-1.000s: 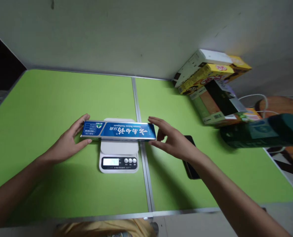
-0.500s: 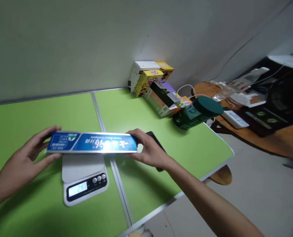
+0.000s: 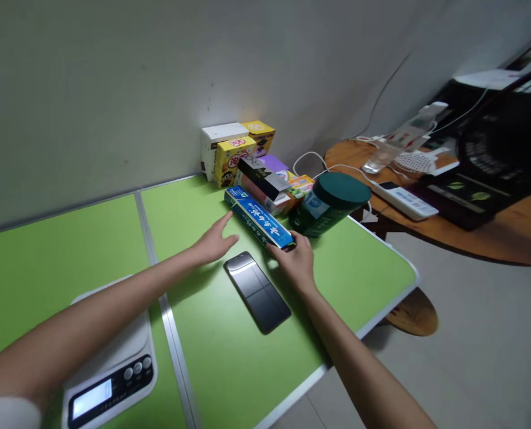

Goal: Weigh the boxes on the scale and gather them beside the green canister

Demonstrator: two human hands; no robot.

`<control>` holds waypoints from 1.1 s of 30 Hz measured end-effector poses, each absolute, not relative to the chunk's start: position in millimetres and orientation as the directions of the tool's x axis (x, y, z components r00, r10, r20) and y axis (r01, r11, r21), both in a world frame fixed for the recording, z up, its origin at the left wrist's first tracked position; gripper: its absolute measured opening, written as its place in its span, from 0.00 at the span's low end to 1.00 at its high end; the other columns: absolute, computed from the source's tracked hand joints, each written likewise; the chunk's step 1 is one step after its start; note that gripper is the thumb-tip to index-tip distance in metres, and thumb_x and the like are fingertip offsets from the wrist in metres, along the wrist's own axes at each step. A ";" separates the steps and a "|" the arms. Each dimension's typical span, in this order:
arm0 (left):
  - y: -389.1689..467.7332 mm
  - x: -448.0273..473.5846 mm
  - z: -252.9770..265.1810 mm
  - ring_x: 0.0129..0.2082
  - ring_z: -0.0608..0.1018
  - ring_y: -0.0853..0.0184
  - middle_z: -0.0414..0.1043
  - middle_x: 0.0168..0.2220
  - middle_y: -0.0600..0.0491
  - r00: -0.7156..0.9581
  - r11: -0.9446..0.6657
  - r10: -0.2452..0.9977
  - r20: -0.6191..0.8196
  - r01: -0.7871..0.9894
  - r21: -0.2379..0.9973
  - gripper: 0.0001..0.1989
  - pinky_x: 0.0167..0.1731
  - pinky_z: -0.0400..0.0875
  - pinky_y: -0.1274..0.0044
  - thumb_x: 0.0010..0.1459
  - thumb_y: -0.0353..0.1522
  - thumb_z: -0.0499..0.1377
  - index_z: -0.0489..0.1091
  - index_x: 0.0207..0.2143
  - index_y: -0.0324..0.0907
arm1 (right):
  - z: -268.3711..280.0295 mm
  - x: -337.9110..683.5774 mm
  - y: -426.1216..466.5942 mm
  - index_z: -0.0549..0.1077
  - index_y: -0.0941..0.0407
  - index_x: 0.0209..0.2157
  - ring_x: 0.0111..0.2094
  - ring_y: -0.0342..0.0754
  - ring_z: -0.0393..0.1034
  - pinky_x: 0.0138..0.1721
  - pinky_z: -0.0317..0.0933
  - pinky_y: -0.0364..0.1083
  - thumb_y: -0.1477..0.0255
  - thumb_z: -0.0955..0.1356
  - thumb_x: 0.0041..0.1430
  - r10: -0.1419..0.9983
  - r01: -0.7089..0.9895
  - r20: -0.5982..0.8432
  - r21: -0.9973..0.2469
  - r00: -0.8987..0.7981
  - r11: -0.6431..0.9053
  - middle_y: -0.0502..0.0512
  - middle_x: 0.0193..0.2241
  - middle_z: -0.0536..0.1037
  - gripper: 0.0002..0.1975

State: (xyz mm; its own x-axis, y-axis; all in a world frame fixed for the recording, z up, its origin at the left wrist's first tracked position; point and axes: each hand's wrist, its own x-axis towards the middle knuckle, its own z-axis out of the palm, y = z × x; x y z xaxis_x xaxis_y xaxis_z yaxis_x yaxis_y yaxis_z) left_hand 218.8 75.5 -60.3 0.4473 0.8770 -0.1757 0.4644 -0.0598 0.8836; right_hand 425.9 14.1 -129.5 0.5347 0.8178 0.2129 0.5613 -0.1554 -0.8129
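Note:
A blue toothpaste box [image 3: 265, 220] lies on the green table, in front of a row of other boxes. My right hand [image 3: 297, 262] grips its near right end, with thumb and fingers on either side. Beside the far left end is my left hand [image 3: 214, 241], open, index finger pointing at the box and thumb apart, holding nothing. Below the box lies a black phone [image 3: 257, 292], screen up. A white kitchen scale [image 3: 122, 351] stands at the lower left, partly covered by my left forearm; its display is lit and its platform bears nothing visible.
Yellow boxes [image 3: 235, 159], a white box [image 3: 209, 156] and an opened black-topped carton [image 3: 265, 185] stand by the wall. A dark green canister [image 3: 332, 202] leans at the right. Beyond is a round wooden table [image 3: 462, 241] with a power strip [image 3: 407, 201] and a clear bottle [image 3: 399, 140].
The toothpaste box has moved from above the scale to the right and back, down onto the table. My left hand has let go of it. The scale's display no longer shows 247.

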 end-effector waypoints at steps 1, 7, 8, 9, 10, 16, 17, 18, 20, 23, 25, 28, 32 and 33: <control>83.7 237.8 -65.8 0.68 0.54 0.56 0.46 0.69 0.40 0.455 -0.075 0.875 -0.162 0.458 0.886 0.36 0.65 0.51 0.64 0.59 0.31 0.56 0.46 0.68 0.36 | -131.0 428.2 19.4 0.71 0.60 0.44 0.40 0.59 0.69 0.45 0.65 0.59 0.59 0.71 0.41 0.813 0.568 0.218 -0.808 0.540 -0.160 0.63 0.41 0.72 0.29; 111.2 311.9 -84.2 0.70 0.42 0.57 0.32 0.71 0.38 0.340 0.006 0.915 -0.218 0.527 0.850 0.37 0.67 0.41 0.70 0.62 0.34 0.55 0.43 0.68 0.35 | -137.4 428.6 34.4 0.67 0.60 0.51 0.35 0.54 0.70 0.44 0.68 0.58 0.60 0.69 0.45 0.841 0.518 0.212 -0.850 0.497 -0.092 0.66 0.45 0.70 0.31; 112.4 317.5 -86.5 0.70 0.41 0.55 0.29 0.71 0.37 0.314 0.026 0.920 -0.234 0.548 0.836 0.38 0.67 0.40 0.69 0.62 0.35 0.55 0.42 0.68 0.34 | -138.9 427.5 34.1 0.66 0.60 0.53 0.32 0.51 0.70 0.41 0.70 0.57 0.61 0.68 0.47 0.851 0.478 0.201 -0.876 0.486 -0.066 0.66 0.47 0.68 0.32; 113.2 321.7 -88.7 0.70 0.40 0.53 0.26 0.71 0.36 0.291 0.035 0.926 -0.239 0.566 0.824 0.38 0.67 0.40 0.68 0.62 0.35 0.55 0.41 0.69 0.34 | -140.5 426.7 33.7 0.64 0.59 0.55 0.31 0.49 0.70 0.39 0.71 0.55 0.61 0.68 0.49 0.860 0.436 0.189 -0.899 0.474 -0.042 0.66 0.49 0.66 0.32; 113.7 324.8 -90.9 0.70 0.39 0.52 0.25 0.71 0.36 0.275 0.034 0.932 -0.235 0.580 0.814 0.38 0.67 0.39 0.67 0.62 0.35 0.55 0.40 0.69 0.34 | -142.1 426.1 33.4 0.62 0.58 0.56 0.30 0.47 0.70 0.38 0.71 0.54 0.61 0.67 0.50 0.867 0.395 0.177 -0.918 0.466 -0.024 0.66 0.51 0.65 0.33; 117.9 333.5 -103.3 0.70 0.38 0.53 0.24 0.70 0.36 0.231 0.008 0.954 -0.189 0.615 0.788 0.38 0.66 0.38 0.67 0.64 0.35 0.52 0.35 0.69 0.35 | -150.8 428.0 39.0 0.59 0.55 0.61 0.33 0.46 0.71 0.36 0.73 0.51 0.62 0.69 0.49 0.873 0.238 0.111 -0.971 0.475 -0.006 0.65 0.52 0.63 0.37; 118.8 334.8 -105.1 0.70 0.38 0.55 0.24 0.71 0.37 0.214 0.017 0.959 -0.184 0.609 0.793 0.37 0.66 0.38 0.67 0.64 0.34 0.51 0.36 0.69 0.36 | -152.3 428.3 40.1 0.59 0.56 0.61 0.33 0.46 0.71 0.36 0.73 0.51 0.62 0.69 0.50 0.870 0.227 0.111 -0.974 0.480 0.000 0.65 0.53 0.63 0.37; 119.8 336.2 -106.9 0.70 0.38 0.56 0.25 0.71 0.39 0.195 0.027 0.964 -0.180 0.601 0.799 0.37 0.66 0.38 0.67 0.64 0.34 0.51 0.36 0.69 0.37 | -154.0 428.7 41.0 0.59 0.56 0.61 0.34 0.46 0.71 0.36 0.73 0.51 0.63 0.68 0.50 0.868 0.219 0.115 -0.976 0.483 0.008 0.65 0.53 0.63 0.37; 121.6 338.7 -110.7 0.71 0.38 0.58 0.26 0.71 0.41 0.164 0.044 0.971 -0.171 0.586 0.809 0.36 0.67 0.38 0.68 0.63 0.33 0.51 0.37 0.69 0.40 | -157.4 429.1 41.8 0.59 0.55 0.61 0.34 0.46 0.72 0.36 0.73 0.50 0.64 0.68 0.51 0.867 0.214 0.128 -0.976 0.481 0.025 0.65 0.53 0.64 0.36; 124.3 340.6 -117.1 0.71 0.39 0.58 0.28 0.72 0.43 0.146 0.043 0.978 -0.149 0.559 0.828 0.37 0.66 0.38 0.66 0.62 0.33 0.52 0.39 0.69 0.43 | -162.4 429.8 41.8 0.59 0.53 0.62 0.34 0.45 0.72 0.36 0.73 0.48 0.66 0.68 0.52 0.874 0.225 0.145 -0.973 0.464 0.042 0.64 0.52 0.67 0.35; 125.8 340.0 -120.8 0.71 0.39 0.58 0.29 0.72 0.46 0.145 0.036 0.981 -0.133 0.535 0.844 0.37 0.66 0.38 0.65 0.61 0.33 0.53 0.40 0.69 0.46 | -164.7 430.3 41.8 0.58 0.53 0.62 0.34 0.45 0.72 0.36 0.73 0.48 0.67 0.67 0.52 0.878 0.231 0.152 -0.972 0.454 0.049 0.63 0.51 0.68 0.35; 126.8 337.0 -123.2 0.71 0.40 0.58 0.30 0.72 0.46 0.158 0.028 0.979 -0.131 0.527 0.849 0.37 0.66 0.39 0.66 0.61 0.34 0.54 0.41 0.69 0.46 | -166.2 431.0 42.2 0.58 0.54 0.62 0.33 0.45 0.72 0.37 0.73 0.49 0.66 0.67 0.53 0.877 0.237 0.155 -0.970 0.455 0.048 0.64 0.51 0.68 0.35; 125.7 334.5 -120.4 0.71 0.42 0.58 0.30 0.72 0.45 0.157 0.042 0.976 -0.149 0.536 0.843 0.38 0.66 0.40 0.66 0.60 0.35 0.56 0.42 0.69 0.45 | -165.7 431.6 42.7 0.58 0.57 0.62 0.33 0.46 0.72 0.37 0.71 0.50 0.65 0.67 0.51 0.876 0.272 0.157 -0.962 0.457 0.030 0.65 0.49 0.68 0.36; 125.2 334.6 -119.2 0.71 0.42 0.57 0.30 0.72 0.45 0.151 0.052 0.976 -0.156 0.533 0.844 0.38 0.66 0.40 0.66 0.59 0.35 0.56 0.42 0.69 0.46 | -165.6 431.6 43.0 0.58 0.58 0.62 0.33 0.47 0.72 0.37 0.71 0.51 0.65 0.67 0.50 0.877 0.287 0.160 -0.958 0.454 0.026 0.65 0.49 0.68 0.37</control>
State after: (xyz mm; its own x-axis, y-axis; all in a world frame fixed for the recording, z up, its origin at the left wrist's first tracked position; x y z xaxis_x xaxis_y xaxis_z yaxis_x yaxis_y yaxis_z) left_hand 334.6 125.2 -119.2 0.1513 0.9762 -0.1555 0.5333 0.0518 0.8443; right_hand 431.6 43.0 -165.6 0.4541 0.8765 0.1597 0.2870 0.0258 -0.9576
